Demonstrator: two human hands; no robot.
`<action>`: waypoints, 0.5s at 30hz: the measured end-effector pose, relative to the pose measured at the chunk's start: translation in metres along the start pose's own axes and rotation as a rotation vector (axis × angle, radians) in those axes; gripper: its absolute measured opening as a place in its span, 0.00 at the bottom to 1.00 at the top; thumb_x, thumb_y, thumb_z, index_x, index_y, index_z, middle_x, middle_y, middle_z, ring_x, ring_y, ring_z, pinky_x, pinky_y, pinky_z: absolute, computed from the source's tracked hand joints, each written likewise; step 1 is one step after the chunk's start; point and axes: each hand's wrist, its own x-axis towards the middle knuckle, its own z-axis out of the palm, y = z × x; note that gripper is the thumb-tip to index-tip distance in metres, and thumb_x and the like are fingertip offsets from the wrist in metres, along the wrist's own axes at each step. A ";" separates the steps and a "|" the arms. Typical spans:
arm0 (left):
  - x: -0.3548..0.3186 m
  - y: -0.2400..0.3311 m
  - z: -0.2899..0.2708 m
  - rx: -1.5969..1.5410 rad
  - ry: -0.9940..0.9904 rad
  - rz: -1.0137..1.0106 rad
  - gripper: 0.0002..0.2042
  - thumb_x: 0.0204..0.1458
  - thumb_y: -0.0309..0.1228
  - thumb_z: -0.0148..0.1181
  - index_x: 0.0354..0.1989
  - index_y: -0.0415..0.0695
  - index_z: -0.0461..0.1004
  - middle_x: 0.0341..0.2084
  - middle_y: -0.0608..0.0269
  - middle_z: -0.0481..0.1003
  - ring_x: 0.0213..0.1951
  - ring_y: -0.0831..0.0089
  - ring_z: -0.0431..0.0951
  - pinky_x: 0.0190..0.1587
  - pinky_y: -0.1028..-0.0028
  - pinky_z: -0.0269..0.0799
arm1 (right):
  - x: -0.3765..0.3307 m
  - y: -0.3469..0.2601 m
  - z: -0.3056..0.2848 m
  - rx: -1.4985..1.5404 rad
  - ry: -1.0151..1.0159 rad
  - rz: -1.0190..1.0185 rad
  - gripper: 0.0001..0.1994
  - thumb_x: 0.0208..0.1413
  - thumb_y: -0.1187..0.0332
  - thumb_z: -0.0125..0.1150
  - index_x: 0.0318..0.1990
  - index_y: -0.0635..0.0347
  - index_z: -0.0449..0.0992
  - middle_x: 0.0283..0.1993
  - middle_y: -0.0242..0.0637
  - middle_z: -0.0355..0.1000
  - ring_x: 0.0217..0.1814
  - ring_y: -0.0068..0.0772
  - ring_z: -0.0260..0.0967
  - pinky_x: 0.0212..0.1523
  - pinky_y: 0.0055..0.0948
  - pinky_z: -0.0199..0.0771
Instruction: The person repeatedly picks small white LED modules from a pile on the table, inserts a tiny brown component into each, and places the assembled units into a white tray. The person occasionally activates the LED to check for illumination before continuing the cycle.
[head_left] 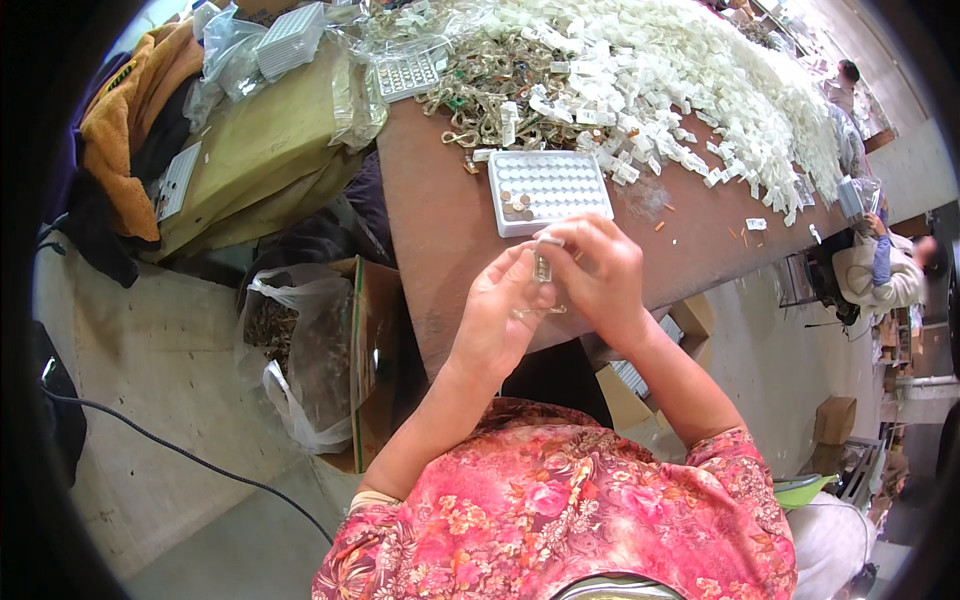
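Right, on the head view: both hands are together over the near edge of the brown table (430, 215), just short of the white tray (553, 190). Between them is a small clear plastic piece (541, 264), roughly upright.

Left hand (500, 305): thumb and fingers pinch the lower part of the piece. Right hand (603, 270): thumb and forefinger closed on its upper end, other fingers curled. A thin pale strip (540, 311) sticks out under the left fingers; I can't tell if it joins the piece.

Tray lies flat, rows of round cells. A few brown discs (517, 206) sit in its near left corner; I can't make out what they are. Heap of small white-and-clear pieces (690, 90) covers the far right, tangle of tan cords (500, 85) left of that. Second tray (407, 75) far left, cells loaded. Plastic bag (300, 345) in a carton on the floor, left of the table.

My read: step in hand is close two-handed work on that one piece, fitting or opening it, can't say which. Next move calls for a steady left pinch while the right does the fine work, light force, tips clear of the tray rim. Main risk I'd flag: something that small slipping and getting lost in the clutter.
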 end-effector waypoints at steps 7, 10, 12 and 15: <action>-0.007 -0.001 0.010 0.030 -0.129 0.020 0.16 0.64 0.38 0.48 0.53 0.41 0.68 0.46 0.61 0.72 0.45 0.72 0.74 0.51 0.68 0.70 | -0.005 0.005 -0.013 -0.216 -0.077 -0.525 0.17 0.44 0.71 0.69 0.45 0.61 0.78 0.41 0.36 0.74 0.38 0.35 0.75 0.38 0.29 0.78; -0.005 -0.006 0.009 -0.094 0.024 -0.042 0.15 0.63 0.36 0.49 0.52 0.40 0.68 0.46 0.62 0.72 0.47 0.72 0.73 0.54 0.68 0.68 | -0.001 0.009 -0.017 -0.274 -0.088 -0.604 0.16 0.44 0.70 0.69 0.43 0.61 0.78 0.39 0.35 0.73 0.36 0.34 0.75 0.36 0.28 0.78; -0.005 -0.008 0.008 -0.204 0.028 -0.096 0.12 0.62 0.32 0.51 0.50 0.41 0.68 0.45 0.64 0.73 0.47 0.73 0.73 0.55 0.68 0.68 | 0.000 0.013 -0.020 -0.309 -0.105 -0.652 0.14 0.44 0.70 0.68 0.41 0.61 0.77 0.37 0.32 0.73 0.33 0.31 0.75 0.32 0.27 0.77; -0.003 -0.009 0.008 -0.315 0.037 -0.201 0.10 0.61 0.29 0.53 0.48 0.40 0.69 0.44 0.63 0.72 0.48 0.73 0.72 0.57 0.67 0.68 | -0.001 0.018 -0.027 -0.403 -0.144 -0.667 0.11 0.45 0.68 0.66 0.37 0.57 0.75 0.30 0.29 0.69 0.27 0.26 0.72 0.26 0.26 0.74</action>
